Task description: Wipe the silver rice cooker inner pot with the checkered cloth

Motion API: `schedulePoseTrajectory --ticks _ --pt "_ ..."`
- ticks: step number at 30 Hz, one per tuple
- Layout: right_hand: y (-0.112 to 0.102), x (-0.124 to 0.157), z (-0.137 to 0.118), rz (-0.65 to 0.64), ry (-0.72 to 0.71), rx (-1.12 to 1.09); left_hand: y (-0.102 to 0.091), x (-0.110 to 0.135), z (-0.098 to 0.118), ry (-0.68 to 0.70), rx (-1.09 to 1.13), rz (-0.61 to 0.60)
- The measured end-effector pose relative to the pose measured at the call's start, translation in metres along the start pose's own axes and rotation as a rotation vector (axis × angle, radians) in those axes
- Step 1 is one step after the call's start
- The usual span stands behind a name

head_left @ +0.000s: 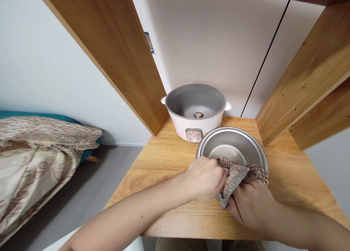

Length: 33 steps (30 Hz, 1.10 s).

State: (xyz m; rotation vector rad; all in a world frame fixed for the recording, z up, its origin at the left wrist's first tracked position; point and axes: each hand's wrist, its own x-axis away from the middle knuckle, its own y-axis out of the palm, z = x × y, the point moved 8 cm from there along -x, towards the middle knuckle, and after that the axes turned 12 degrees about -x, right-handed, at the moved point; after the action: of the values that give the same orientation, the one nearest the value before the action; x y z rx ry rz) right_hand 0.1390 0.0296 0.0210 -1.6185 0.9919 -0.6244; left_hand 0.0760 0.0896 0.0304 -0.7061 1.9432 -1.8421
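A round metal pot (232,145), likely the inner pot of a cooker, sits on the wooden table near its front. My left hand (209,178) is closed at the pot's near left rim, its fingers wrapped on a checked brown and grey cloth (235,178). My right hand (250,200) grips the same cloth from the right, knuckles bent at the near rim. Part of the cloth hangs over the rim into the pot. Just behind the pot stands a white rice cooker body (180,123) with a grey inside and a round metal piece in its bottom.
The wooden tabletop (164,170) is bounded by a wooden post (131,50) at left and a wooden side frame (290,90) at right. A white wall (213,39) with a black cable (265,57) stands behind. A draped patterned cover (41,152) lies at far left.
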Motion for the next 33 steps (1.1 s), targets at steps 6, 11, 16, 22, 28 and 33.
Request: schedulePoseTrajectory --ticks 6,11,16,22,28,33 --pt "0.001 0.001 -0.002 0.067 0.006 0.006 -0.001 -0.001 0.001 -0.008 -0.006 0.006" --pt "-0.004 0.004 -0.012 0.283 0.017 0.026 0.0 -0.001 0.002 0.004 -0.005 -0.031" --pt "-0.004 -0.001 -0.006 0.068 -0.012 0.0 -0.001 -0.001 0.0 0.007 -0.004 -0.03" --pt "-0.003 0.001 0.004 -0.012 0.033 0.009 -0.003 -0.001 0.0 0.019 -0.01 -0.008" --pt "-0.001 0.003 -0.001 0.151 0.043 0.014 -0.003 -0.002 -0.002 0.031 -0.008 -0.005" --pt "-0.008 0.001 -0.004 0.229 0.058 0.056 -0.005 -0.001 0.002 0.044 0.009 0.021"
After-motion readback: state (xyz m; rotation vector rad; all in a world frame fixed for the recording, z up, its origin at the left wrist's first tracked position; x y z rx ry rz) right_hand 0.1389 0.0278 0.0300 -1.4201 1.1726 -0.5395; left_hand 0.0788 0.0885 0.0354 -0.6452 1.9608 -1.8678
